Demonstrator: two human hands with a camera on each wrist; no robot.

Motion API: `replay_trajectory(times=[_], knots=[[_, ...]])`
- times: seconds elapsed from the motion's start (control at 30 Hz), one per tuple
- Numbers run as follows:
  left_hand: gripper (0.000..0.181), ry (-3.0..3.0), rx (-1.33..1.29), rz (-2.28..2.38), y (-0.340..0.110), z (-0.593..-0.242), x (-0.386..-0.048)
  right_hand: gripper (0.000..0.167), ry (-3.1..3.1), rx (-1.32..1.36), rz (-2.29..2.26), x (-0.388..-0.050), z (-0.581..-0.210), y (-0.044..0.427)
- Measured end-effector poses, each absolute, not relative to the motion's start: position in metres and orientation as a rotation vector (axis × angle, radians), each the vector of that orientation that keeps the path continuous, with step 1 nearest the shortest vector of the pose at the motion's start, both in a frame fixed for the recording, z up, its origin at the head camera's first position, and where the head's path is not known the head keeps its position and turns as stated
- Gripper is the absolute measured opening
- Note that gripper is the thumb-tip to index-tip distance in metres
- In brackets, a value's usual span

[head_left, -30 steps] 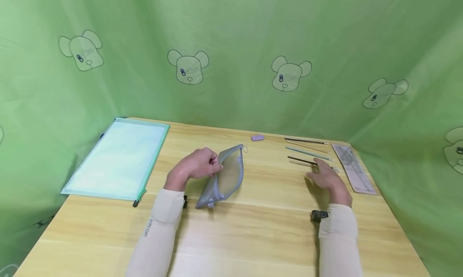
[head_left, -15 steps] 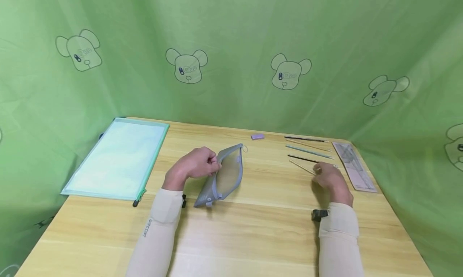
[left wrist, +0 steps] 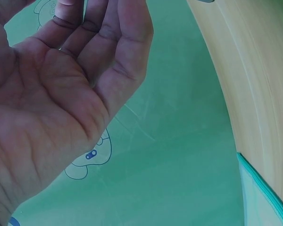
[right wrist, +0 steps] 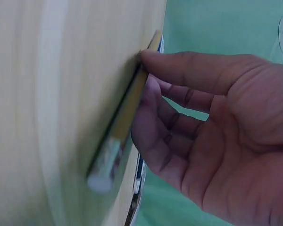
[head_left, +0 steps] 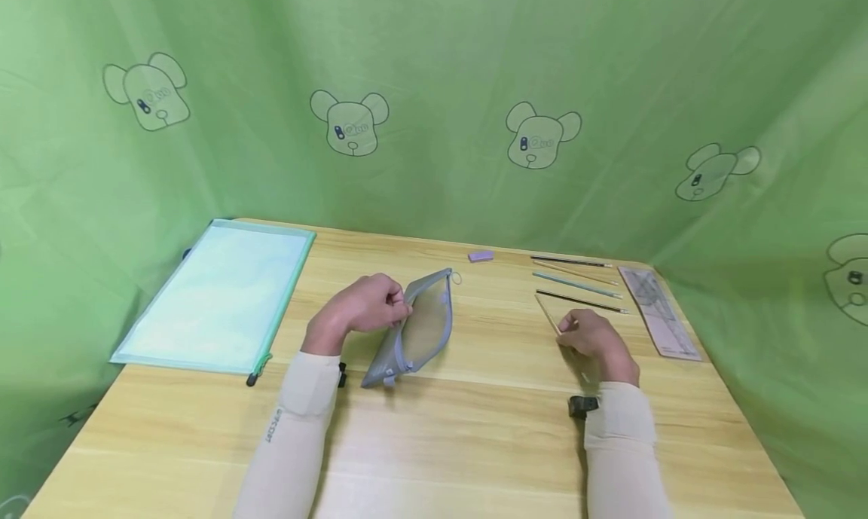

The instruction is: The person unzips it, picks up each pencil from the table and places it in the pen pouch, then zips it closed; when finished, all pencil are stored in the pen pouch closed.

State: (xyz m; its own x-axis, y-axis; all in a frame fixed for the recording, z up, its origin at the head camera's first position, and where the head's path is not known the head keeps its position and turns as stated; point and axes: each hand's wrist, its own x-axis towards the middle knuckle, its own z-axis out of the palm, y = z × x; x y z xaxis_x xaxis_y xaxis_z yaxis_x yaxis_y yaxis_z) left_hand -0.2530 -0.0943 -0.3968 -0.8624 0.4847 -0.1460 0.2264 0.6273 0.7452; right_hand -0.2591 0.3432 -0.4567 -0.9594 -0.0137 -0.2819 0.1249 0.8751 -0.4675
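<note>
In the head view my left hand (head_left: 369, 304) pinches the near-left edge of a grey zip pouch (head_left: 429, 325), whose mouth gapes toward the right. The left wrist view shows my left palm (left wrist: 52, 103) with the fingers bent; the pouch is out of that view. My right hand (head_left: 591, 337) holds a yellow pencil (head_left: 548, 313) between thumb and fingers, slanted just above or on the table. Seen from the right wrist, the thumb and fingers of my right hand (right wrist: 203, 113) pinch the yellow pencil (right wrist: 128, 110), its white eraser end toward the camera.
Several pencils, including a teal one (head_left: 576, 284) and a black one (head_left: 582, 301), lie beyond my right hand. A ruler set (head_left: 659, 312) lies at the right edge, a purple eraser (head_left: 481, 256) at the back. A light-blue zip folder (head_left: 220, 297) covers the left of the table (head_left: 434, 444).
My right hand has closed on the yellow pencil beside the black one and drawn it left and nearer, turning it steeper. My left hand stays on the pouch.
</note>
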Motion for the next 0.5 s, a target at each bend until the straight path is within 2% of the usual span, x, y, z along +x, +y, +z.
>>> replay_trajectory(times=[0.27,0.5], knots=[[0.034,2.527,0.575,1.069,-0.094,-0.396,-0.252,0.038,2.694,0.093,-0.863,-0.258,-0.459,0.336],[0.037,2.527,0.576,1.067,-0.094,-0.396,-0.251,0.046,2.66,0.107,-0.864,-0.25,-0.454,0.345]])
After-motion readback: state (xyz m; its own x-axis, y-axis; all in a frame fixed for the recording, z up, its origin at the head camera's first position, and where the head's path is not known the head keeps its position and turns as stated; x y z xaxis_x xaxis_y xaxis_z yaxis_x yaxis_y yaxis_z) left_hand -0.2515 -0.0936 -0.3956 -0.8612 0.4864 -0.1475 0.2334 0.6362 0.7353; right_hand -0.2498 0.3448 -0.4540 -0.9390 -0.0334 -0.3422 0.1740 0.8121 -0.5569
